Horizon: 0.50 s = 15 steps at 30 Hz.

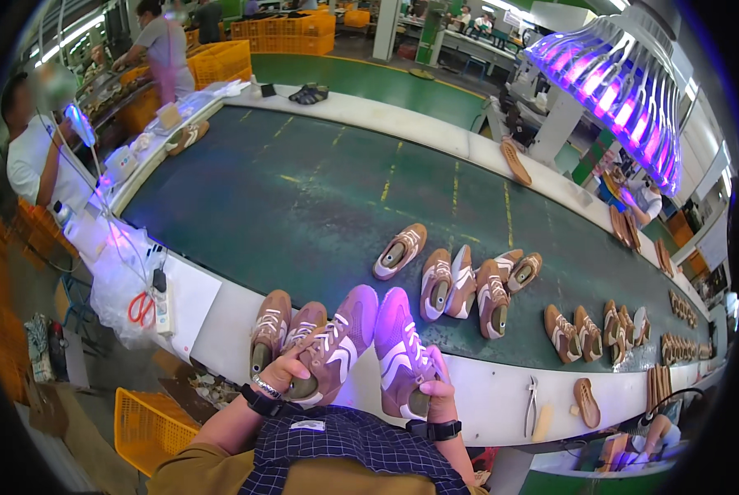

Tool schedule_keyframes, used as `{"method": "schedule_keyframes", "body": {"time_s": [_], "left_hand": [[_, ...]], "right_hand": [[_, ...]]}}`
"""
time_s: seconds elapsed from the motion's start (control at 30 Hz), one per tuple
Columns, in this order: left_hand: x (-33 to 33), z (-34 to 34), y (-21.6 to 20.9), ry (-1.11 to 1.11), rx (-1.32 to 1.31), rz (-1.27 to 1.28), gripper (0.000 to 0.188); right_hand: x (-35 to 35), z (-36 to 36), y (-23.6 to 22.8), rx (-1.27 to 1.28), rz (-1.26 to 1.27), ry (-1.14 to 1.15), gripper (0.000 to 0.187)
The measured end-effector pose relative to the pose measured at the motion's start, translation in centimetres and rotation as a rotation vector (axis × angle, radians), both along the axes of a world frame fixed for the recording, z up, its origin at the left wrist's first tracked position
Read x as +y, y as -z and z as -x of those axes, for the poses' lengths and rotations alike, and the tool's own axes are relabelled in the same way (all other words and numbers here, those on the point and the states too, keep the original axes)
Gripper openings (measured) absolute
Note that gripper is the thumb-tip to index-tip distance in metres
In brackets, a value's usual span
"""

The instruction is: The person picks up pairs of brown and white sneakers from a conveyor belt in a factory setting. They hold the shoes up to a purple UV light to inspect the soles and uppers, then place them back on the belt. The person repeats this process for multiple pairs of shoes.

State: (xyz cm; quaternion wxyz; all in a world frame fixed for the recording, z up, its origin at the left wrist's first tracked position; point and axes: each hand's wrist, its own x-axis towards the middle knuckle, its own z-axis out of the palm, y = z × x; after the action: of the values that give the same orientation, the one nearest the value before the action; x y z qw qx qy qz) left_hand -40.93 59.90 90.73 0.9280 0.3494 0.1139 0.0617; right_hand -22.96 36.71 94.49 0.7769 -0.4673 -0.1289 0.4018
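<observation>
My left hand (282,373) is closed on the heel end of a brown sneaker (346,342) with white stripes. A matching sneaker (401,351) is gripped near its heel by my right hand (441,394). The two shoes are held side by side, toes pointing away from me and nearly touching, and violet light falls on their toes. Just left of the left-hand shoe, another brown sneaker (271,323) and a second one (306,320) sit at the belt's near edge. My left fingers are partly hidden behind the shoes.
Several more sneakers (438,285) stand on the dark green conveyor belt (303,190). Pliers (532,407) and a tan sole (586,402) lie on the white ledge at right. Red scissors (141,308) are at left, above an orange crate (142,429). A violet-lit lamp (617,91) hangs upper right.
</observation>
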Motion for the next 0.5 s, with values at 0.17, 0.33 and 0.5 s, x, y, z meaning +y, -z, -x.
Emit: {"method": "schedule_keyframes", "body": {"time_s": [0.17, 0.33, 0.5], "left_hand": [[0.1, -1.4, -0.5, 0.077, -0.052, 0.023, 0.094], [-1.6, -2.3, -1.0, 0.063, -0.040, 0.001, 0.093], [-4.5, -2.5, -2.2, 0.053, 0.043, -0.022, 0.091]], "right_hand": [[-0.4, 0.3, -0.2, -0.003, 0.023, 0.064, 0.060], [-2.1, -1.5, -0.1, -0.093, 0.061, 0.018, 0.057], [-4.1, -1.8, 0.2, -0.100, 0.134, 0.017, 0.053]]}}
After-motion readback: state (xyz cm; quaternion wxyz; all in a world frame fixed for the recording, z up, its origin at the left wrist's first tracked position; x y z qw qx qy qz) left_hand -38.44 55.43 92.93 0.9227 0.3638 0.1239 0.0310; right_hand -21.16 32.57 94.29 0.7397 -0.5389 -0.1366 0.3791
